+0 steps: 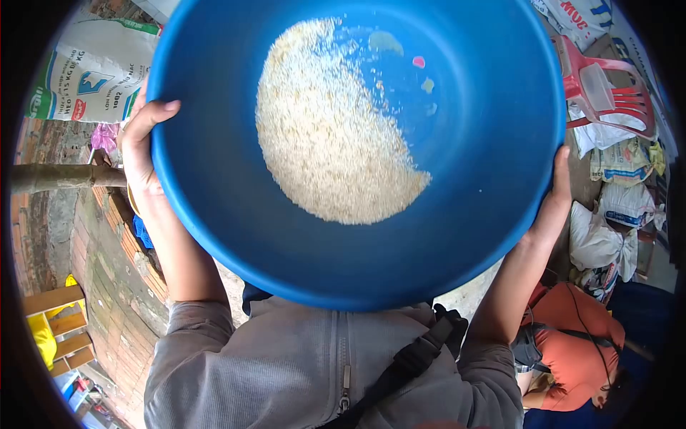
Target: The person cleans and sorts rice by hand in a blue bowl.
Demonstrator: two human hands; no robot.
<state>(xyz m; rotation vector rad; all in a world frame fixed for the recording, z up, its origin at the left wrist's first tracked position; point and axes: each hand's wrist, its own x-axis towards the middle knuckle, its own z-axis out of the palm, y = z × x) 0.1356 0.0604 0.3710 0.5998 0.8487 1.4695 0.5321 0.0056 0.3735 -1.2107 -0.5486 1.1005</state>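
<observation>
A large round blue plastic basin (493, 214) is held up in front of my chest, between both hands. Pale uncooked rice (329, 129) lies heaped on the left side of its bottom, with loose grains scattered toward the right. A few small patches, one of them pink (419, 62), show on the bare part of the bottom. My left hand (146, 136) grips the left rim, its thumb over the edge and its fingers mostly hidden outside. Against the right wall presses my right hand (557, 193), with most of its fingers hidden behind the basin.
At the right stand a red plastic chair (611, 89) and several filled sacks (597, 239). A person in an orange shirt (582, 343) bends over at the lower right. On the left are a printed sack (100, 71), a wooden post (68, 177) and a wooden shelf (68, 325) on brick paving.
</observation>
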